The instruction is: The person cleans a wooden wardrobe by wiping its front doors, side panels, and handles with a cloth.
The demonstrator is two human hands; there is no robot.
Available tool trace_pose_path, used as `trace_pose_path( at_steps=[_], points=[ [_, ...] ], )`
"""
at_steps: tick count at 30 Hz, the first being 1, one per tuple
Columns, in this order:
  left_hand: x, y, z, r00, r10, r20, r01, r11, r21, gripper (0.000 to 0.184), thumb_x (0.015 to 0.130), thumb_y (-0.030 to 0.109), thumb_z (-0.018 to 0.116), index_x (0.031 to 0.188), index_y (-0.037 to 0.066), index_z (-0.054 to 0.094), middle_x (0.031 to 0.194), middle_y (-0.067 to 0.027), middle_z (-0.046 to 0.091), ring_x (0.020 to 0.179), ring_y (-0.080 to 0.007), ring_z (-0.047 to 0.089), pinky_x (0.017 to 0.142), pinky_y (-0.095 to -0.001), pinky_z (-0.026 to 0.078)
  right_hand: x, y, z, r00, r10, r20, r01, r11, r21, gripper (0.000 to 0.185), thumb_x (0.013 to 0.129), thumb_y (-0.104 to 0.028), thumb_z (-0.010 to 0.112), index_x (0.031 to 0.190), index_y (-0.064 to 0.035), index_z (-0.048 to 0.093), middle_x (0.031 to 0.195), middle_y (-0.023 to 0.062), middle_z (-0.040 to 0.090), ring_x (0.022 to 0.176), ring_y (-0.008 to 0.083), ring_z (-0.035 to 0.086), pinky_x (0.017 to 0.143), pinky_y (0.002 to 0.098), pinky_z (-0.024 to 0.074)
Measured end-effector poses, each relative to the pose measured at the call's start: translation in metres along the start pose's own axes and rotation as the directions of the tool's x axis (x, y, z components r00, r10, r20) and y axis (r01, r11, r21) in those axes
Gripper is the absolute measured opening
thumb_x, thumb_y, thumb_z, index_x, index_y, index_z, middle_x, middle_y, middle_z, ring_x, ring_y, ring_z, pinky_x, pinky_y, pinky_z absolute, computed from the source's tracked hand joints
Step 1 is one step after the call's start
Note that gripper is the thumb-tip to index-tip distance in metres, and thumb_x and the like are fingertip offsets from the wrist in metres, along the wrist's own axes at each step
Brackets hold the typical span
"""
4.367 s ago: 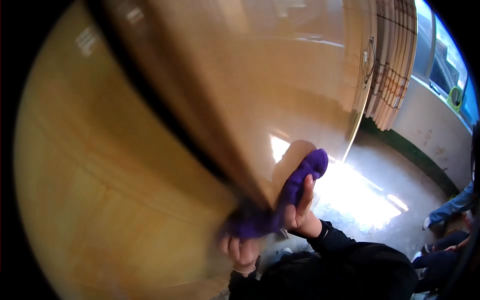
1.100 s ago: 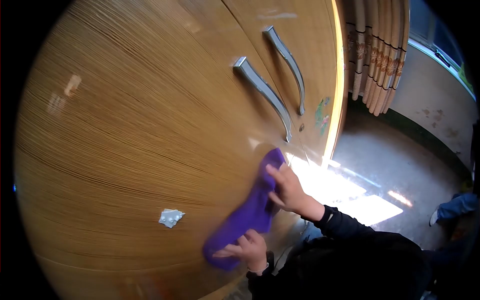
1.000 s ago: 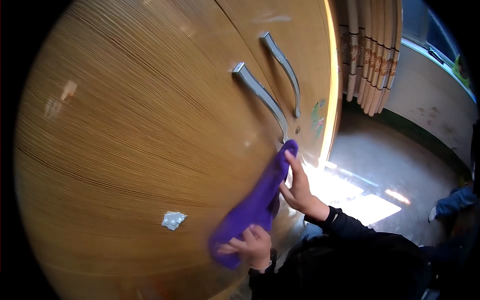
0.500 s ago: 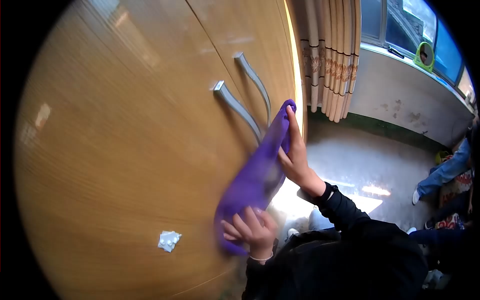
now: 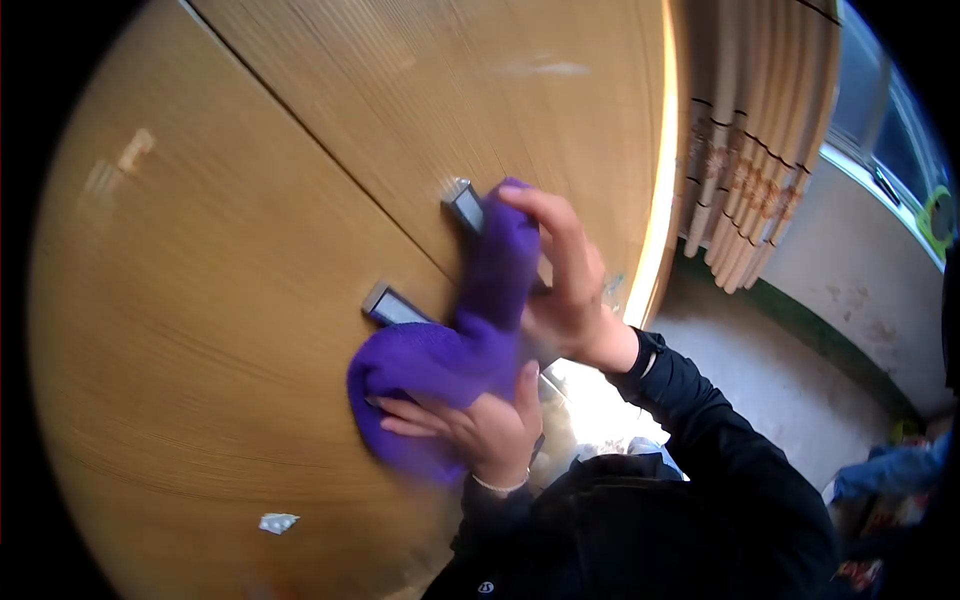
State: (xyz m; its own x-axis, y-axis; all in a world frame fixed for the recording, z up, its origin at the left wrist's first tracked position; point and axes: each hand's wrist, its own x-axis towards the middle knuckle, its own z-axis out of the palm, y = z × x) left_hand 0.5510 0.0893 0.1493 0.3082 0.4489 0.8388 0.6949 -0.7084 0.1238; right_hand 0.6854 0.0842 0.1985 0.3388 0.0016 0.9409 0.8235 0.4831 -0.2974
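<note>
Left hand (image 5: 490,432) spread on purple cloth (image 5: 450,350); right hand (image 5: 570,270) on its upper end, pinch unclear (blur). Best: even pressure round handles (image 5: 396,306).

Purple cloth (image 5: 430,360), yellow-brown grained cabinet (image 5: 230,290)

There are two bare hands, one left hand (image 5: 490,435) and one right hand (image 5: 575,285). There is one purple cloth (image 5: 410,365), two metal handles (image 5: 400,308) (image 5: 465,207), two wooden cabinet doors (image 5: 190,290) (image 5: 400,90), one pale bracelet (image 5: 502,488), one white scrap (image 5: 278,523) and one green-framed mirror (image 5: 938,218).
</note>
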Motion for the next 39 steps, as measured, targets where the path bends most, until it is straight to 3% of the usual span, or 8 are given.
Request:
trace_pose_path(
  at_steps=[3, 8, 11, 14, 23, 28, 34, 39],
  points=[
    [0.017, 0.017, 0.031, 0.939, 0.043, -0.34, -0.003, 0.993, 0.118, 0.072, 0.087, 0.028, 0.056, 0.135, -0.011, 0.019, 0.137, -0.0367, 0.016, 0.127, -0.051, 0.016, 0.102, -0.0582, 0.011, 0.003, 0.013, -0.01, 0.998, -0.021, 0.056, 0.017, 0.997, 0.073, 0.049, 0.067, -0.006, 0.071, 0.111, -0.0007, 0.05, 0.095, 0.0146, 0.057, 0.07, 0.0257, 0.06, 0.055, 0.0276, 0.048],
    [0.01, 0.02, 0.041, 0.945, 0.038, -0.326, 0.054, 0.962, 0.268, 0.06, 0.084, 0.012, 0.061, 0.129, -0.012, 0.028, 0.13, -0.032, 0.032, 0.114, -0.043, 0.04, 0.094, -0.048, 0.033, -0.02, 0.032, -0.022, 0.983, 0.021, 0.183, -0.057, 0.979, 0.195, 0.04, 0.068, -0.003, 0.069, 0.103, 0.0017, 0.052, 0.078, 0.0126, 0.06, 0.058, 0.024, 0.06, 0.048, 0.0282, 0.0462],
    [0.008, 0.013, 0.048, 0.921, 0.265, -0.287, -0.249, 0.964, 0.091, 0.06, 0.078, 0.01, 0.068, 0.123, -0.012, 0.033, 0.127, -0.0277, 0.036, 0.112, -0.0353, 0.044, 0.092, -0.0427, 0.038, -0.038, 0.041, -0.028, 0.978, 0.03, 0.205, -0.089, 0.954, 0.285, 0.037, 0.069, -0.002, 0.068, 0.102, 0.0014, 0.051, 0.074, 0.0117, 0.06, 0.053, 0.0224, 0.057, 0.045, 0.0288, 0.0436],
    [-0.034, -0.006, 0.063, 0.949, 0.016, 0.314, 0.176, 0.799, -0.575, 0.06, 0.068, 0.009, 0.076, 0.112, -0.012, 0.042, 0.119, -0.0212, 0.043, 0.109, -0.0282, 0.045, 0.091, -0.0399, 0.04, -0.055, 0.048, -0.031, 0.959, 0.077, 0.271, -0.175, 0.916, 0.361, 0.039, 0.07, -0.001, 0.066, 0.104, -0.0001, 0.048, 0.077, 0.012, 0.06, 0.053, 0.0225, 0.055, 0.044, 0.0298, 0.0414],
    [-0.016, 0.037, 0.052, 0.946, -0.089, -0.311, 0.138, 0.98, 0.141, 0.056, 0.062, 0.006, 0.078, 0.105, -0.012, 0.047, 0.114, -0.0187, 0.044, 0.099, -0.0267, 0.051, 0.084, -0.039, 0.046, -0.073, 0.045, -0.035, 0.938, 0.134, 0.32, -0.275, 0.849, 0.45, 0.047, 0.068, 0.003, 0.067, 0.11, -0.0008, 0.045, 0.087, 0.0171, 0.061, 0.062, 0.0255, 0.058, 0.051, 0.0303, 0.0455],
    [-0.046, 0.026, 0.049, 0.866, -0.499, -0.027, 0.499, 0.867, -0.017, 0.068, 0.058, 0.0, 0.078, 0.113, -0.012, 0.039, 0.113, -0.0179, 0.039, 0.095, -0.025, 0.051, 0.082, -0.0418, 0.05, -0.067, 0.036, -0.041, 0.922, 0.148, 0.356, -0.301, 0.854, 0.425, 0.046, 0.07, 0.006, 0.065, 0.11, 0.0006, 0.045, 0.095, 0.02, 0.061, 0.069, 0.0271, 0.061, 0.059, 0.0305, 0.0489],
    [-0.011, 0.043, 0.056, 0.716, -0.387, -0.581, 0.354, 0.919, -0.177, 0.042, 0.08, 0.024, 0.063, 0.106, -0.006, 0.051, 0.094, -0.0157, 0.055, 0.083, -0.0311, 0.054, 0.076, -0.0384, 0.043, -0.042, 0.027, -0.059, 0.799, 0.295, 0.525, -0.471, 0.848, 0.241, 0.043, 0.07, 0.0, 0.065, 0.111, 0.0, 0.05, 0.1, 0.0157, 0.062, 0.086, 0.0233, 0.065, 0.07, 0.0283, 0.0512],
    [0.023, 0.038, 0.026, 0.768, -0.104, -0.632, 0.132, 0.991, -0.002, 0.038, 0.078, 0.023, 0.068, 0.1, -0.004, 0.052, 0.084, -0.0111, 0.058, 0.077, -0.0272, 0.052, 0.07, -0.0385, 0.043, 0.004, 0.014, -0.047, 0.904, 0.133, 0.406, -0.261, 0.924, 0.279, 0.045, 0.071, -0.001, 0.066, 0.113, 0.0005, 0.049, 0.103, 0.0144, 0.061, 0.086, 0.0236, 0.064, 0.072, 0.029, 0.0504]
  ],
)
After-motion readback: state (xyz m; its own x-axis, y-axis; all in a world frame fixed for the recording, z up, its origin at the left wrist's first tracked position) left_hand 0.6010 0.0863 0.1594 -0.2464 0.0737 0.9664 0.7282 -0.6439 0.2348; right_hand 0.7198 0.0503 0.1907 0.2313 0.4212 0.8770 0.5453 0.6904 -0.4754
